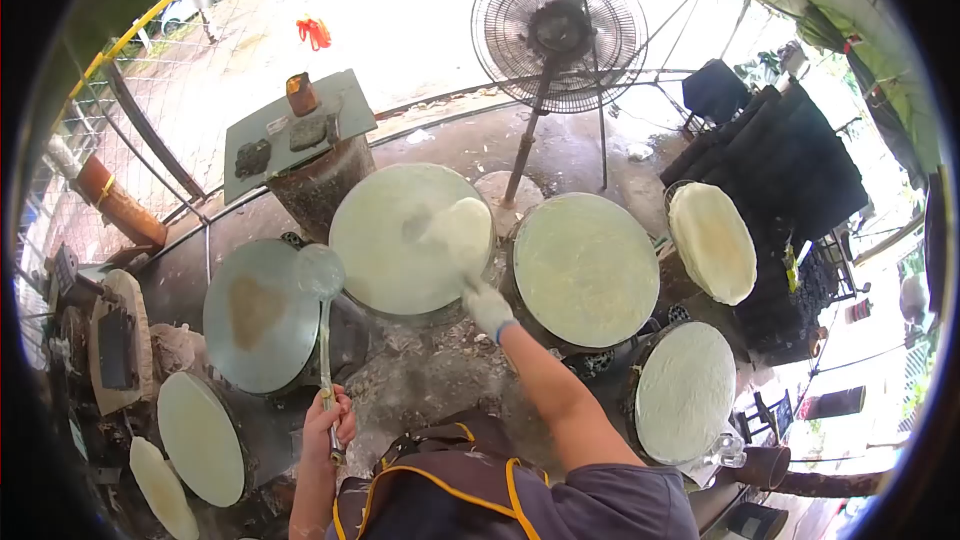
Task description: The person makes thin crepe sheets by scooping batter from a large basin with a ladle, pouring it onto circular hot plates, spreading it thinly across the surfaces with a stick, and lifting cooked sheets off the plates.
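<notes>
My left hand (328, 425) is closed around the long handle of a ladle (321, 272). The ladle's round bowl is over the right edge of a grey griddle (235, 340) with a brown patch. My right hand (488, 308), in a pale work glove, grips a pale, rounded spreading paddle (462, 232) that is blurred by motion. This paddle lies over the right part of a large round griddle (370, 250) coated with pale batter. To the right of the glove is another griddle (586, 270), covered by a thin pale sheet.
More coated griddles stand at the lower right (686, 395) and lower left (200, 440). A pale round flatbread (712, 245) rests near a black stack (790, 165). A standing fan (558, 30) rises ahead. A small table (345, 105) holds a rusty can (301, 94).
</notes>
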Demonstrator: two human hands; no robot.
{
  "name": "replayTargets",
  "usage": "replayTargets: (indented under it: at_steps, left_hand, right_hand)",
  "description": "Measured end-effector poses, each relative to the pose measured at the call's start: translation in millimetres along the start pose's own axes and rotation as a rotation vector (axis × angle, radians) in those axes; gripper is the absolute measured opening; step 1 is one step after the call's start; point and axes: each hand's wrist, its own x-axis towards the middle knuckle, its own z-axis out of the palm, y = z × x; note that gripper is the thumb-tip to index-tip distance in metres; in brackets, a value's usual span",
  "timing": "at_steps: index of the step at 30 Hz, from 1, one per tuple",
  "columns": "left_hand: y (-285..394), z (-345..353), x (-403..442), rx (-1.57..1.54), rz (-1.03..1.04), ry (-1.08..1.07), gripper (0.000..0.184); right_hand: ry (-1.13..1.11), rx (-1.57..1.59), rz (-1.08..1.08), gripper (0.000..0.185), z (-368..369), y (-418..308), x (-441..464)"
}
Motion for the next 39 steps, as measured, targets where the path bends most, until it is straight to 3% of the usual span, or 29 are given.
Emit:
replayTargets:
  at_steps: [3,6,9,10,14,17,18,21,22,25,30,33,34,37,39]
  left_hand:
    - [9,-4,3,-0.007,-0.08,0.061,0.026]
    - [5,-9,8,0.084,-0.136,0.155,0.024]
    - [1,-15,16,-0.02,-0.226,0.149,0.023]
    - [-1,-12,18,-0.016,-0.238,0.162,0.023]
    - [-12,-3,25,-0.013,-0.305,0.187,0.023]
    - [-18,6,30,-0.01,-0.338,0.18,0.022]
    - [-21,11,31,-0.01,-0.346,0.177,0.022]
    - [-28,30,35,-0.059,-0.346,0.179,0.02]
    - [-31,34,36,-0.077,-0.345,0.183,0.02]
    - [-41,38,37,-0.113,-0.35,0.201,0.019]
    - [-44,35,41,-0.115,-0.35,0.249,0.014]
    - [-38,35,53,-0.012,-0.31,0.291,0.01]
    - [-33,40,62,0.137,-0.316,0.312,0.01]
    - [-27,47,91,0.303,-0.277,0.361,0.014]
    - [-30,54,107,0.439,-0.211,0.357,0.014]
  right_hand:
    - [-0.026,0.635,0.197,0.042,6,-4,-48]
    - [0.338,1.019,0.426,0.042,20,-31,-53]
    - [0.144,0.93,0.434,0.041,23,-49,-24]
    - [0.029,0.736,0.448,0.04,-14,-73,-30]
    - [0.374,0.889,0.238,0.039,27,33,9]
    - [0.151,0.501,0.18,0.038,28,28,12]
    - [-0.052,0.681,0.291,0.037,-9,-15,9]
    - [-0.07,0.336,0.009,0.037,-41,-12,54]
    - [-0.006,0.327,0.051,0.037,-46,-11,61]
    - [-0.004,0.462,0.261,0.04,-43,1,56]
    - [-0.274,0.464,-0.021,0.039,-38,14,65]
    - [-0.135,0.777,0.199,0.037,-32,10,92]
    - [-0.077,0.593,0.086,0.035,-30,6,85]
    - [-0.369,0.727,0.259,0.036,-62,-32,22]
    - [-0.424,0.756,0.293,0.042,-53,15,0]
